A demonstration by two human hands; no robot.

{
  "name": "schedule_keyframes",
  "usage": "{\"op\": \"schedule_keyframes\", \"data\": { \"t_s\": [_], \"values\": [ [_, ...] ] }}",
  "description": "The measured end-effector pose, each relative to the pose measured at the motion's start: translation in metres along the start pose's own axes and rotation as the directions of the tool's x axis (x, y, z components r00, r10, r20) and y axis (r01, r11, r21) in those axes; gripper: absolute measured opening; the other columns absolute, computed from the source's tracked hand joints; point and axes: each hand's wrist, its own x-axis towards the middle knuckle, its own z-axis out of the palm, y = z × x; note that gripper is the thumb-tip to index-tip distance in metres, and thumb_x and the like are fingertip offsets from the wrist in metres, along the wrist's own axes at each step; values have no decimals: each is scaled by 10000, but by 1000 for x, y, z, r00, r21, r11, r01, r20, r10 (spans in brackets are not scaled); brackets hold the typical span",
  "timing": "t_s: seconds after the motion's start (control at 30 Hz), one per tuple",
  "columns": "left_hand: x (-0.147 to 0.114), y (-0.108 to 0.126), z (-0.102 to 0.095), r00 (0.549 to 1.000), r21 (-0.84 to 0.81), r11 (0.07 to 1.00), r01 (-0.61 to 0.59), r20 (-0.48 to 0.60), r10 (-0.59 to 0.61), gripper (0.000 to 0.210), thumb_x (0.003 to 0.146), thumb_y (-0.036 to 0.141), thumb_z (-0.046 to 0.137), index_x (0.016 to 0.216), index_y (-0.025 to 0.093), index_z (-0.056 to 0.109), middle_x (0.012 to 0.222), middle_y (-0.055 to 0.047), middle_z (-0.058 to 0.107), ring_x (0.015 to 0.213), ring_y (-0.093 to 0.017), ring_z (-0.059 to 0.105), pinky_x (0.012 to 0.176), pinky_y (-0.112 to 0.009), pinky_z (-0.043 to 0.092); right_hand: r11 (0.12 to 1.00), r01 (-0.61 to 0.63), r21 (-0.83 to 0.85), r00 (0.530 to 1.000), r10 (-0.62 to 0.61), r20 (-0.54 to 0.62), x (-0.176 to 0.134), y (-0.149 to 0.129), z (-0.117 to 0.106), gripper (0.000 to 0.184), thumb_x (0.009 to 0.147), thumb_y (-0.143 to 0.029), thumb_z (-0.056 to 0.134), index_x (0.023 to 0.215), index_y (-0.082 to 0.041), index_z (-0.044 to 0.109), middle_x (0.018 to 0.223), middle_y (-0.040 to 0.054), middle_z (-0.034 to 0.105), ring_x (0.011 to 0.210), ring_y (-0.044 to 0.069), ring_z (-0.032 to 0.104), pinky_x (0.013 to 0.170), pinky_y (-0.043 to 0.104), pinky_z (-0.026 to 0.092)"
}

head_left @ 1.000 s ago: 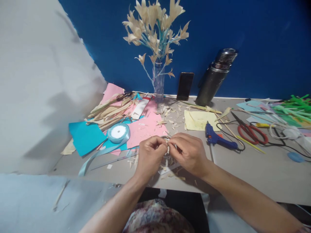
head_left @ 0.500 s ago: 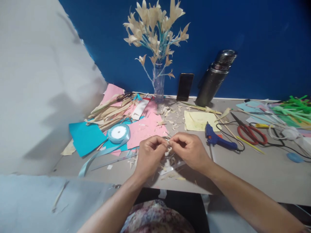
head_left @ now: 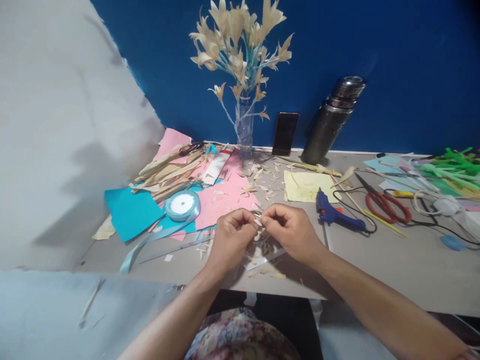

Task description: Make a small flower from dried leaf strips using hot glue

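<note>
Over the front middle of the table, my left hand (head_left: 233, 239) and my right hand (head_left: 296, 234) meet fingertip to fingertip, both pinched closed. A small whitish piece (head_left: 258, 222) shows at the left fingertips, with a thin shiny bit beside it; its kind is too small to tell. Whatever lies inside the right pinch is hidden by the fingers. Beneath the hands are pale dry scraps (head_left: 267, 247) and a clear strip (head_left: 262, 262). The blue glue gun (head_left: 339, 217) rests to the right of my right hand.
At left lie a ribbon roll (head_left: 183, 206), blue paper (head_left: 133, 212) and dried husk strips (head_left: 168, 170). A vase (head_left: 245, 127) of husk flowers, a phone (head_left: 285, 134) and a leaning flask (head_left: 330, 125) stand behind. Scissors (head_left: 388, 206) and cords lie right.
The whitish piece at my left fingertips shows more clearly now. Both hands stay almost in place, still pinched together; the view has shifted very slightly.
</note>
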Motion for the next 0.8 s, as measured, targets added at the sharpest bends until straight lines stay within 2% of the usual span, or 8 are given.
{"op": "schedule_keyframes", "data": {
  "t_s": [0.1, 0.23, 0.3, 0.37, 0.43, 0.5, 0.67, 0.8],
  "values": [
    [-1, -4, 0, 998, -133, 989, 57, 48, -51, 52, 664, 183, 623, 643, 162, 580, 465, 58, 481, 415, -59, 375, 434, -188, 280, 935, -221, 278, 975, 202, 96, 6, -2, -2, 192, 771, -305, 626, 633, -177, 586, 504, -57, 448, 459, 78, 362, 439, 207, 299],
    [-1, -12, -4, 992, -229, 970, 79, 115, -53, 15, 690, 165, 610, 694, 154, 601, 560, 25, 553, 451, -65, 444, 462, -186, 339, 832, -344, 434, 939, 306, 157, 11, 0, -3, 214, 750, -340, 643, 629, -175, 581, 436, -92, 335, 411, 61, 252, 399, 204, 189],
    [0, -14, -8, 990, -248, 965, 80, 137, -47, 89, 757, 235, 604, 767, 150, 628, 662, -12, 606, 505, -92, 514, 477, -201, 389, 849, -323, 418, 947, 291, 138, 10, 1, -3, 217, 763, -344, 649, 644, -169, 599, 449, -82, 368, 422, 64, 275, 407, 205, 202],
    [0, -13, -10, 995, -227, 973, 38, 100, -15, 208, 822, 357, 610, 848, 152, 639, 746, -34, 625, 583, -123, 571, 492, -213, 429, 910, -237, 340, 972, 221, 85, 7, 1, -3, 210, 786, -335, 651, 665, -166, 617, 504, -52, 460, 462, 77, 360, 438, 208, 279],
    [0, -12, -11, 999, -173, 985, -10, 48, 18, 288, 825, 445, 650, 878, 163, 629, 741, -22, 612, 620, -133, 583, 514, -216, 453, 970, -114, 214, 993, 112, 21, 3, 0, -2, 181, 812, -311, 646, 700, -169, 640, 585, -26, 549, 531, 95, 451, 501, 218, 360],
    [-1, -10, -8, 999, -123, 992, -23, 30, 27, 290, 791, 437, 710, 854, 170, 615, 700, 2, 598, 602, -121, 565, 536, -215, 461, 994, -28, 108, 1000, 28, -3, 0, -1, -1, 155, 837, -285, 629, 735, -174, 660, 635, -16, 599, 578, 107, 503, 548, 224, 399],
    [-2, -8, 0, 999, -184, 983, -4, 42, 12, 185, 773, 303, 736, 820, 170, 616, 664, 26, 600, 585, -103, 554, 592, -221, 458, 981, -74, 181, 997, 66, 47, 0, 0, -1, 164, 860, -287, 599, 763, -174, 667, 653, -9, 644, 584, 116, 558, 563, 226, 439],
    [-1, -6, 0, 998, -219, 974, 51, 55, -40, 132, 754, 253, 731, 795, 155, 653, 654, 15, 617, 578, -96, 547, 595, -218, 435, 978, -85, 192, 996, 80, 37, 3, 3, -2, 158, 841, -289, 620, 750, -171, 670, 650, -15, 620, 573, 103, 518, 551, 221, 424]
  ]
}}
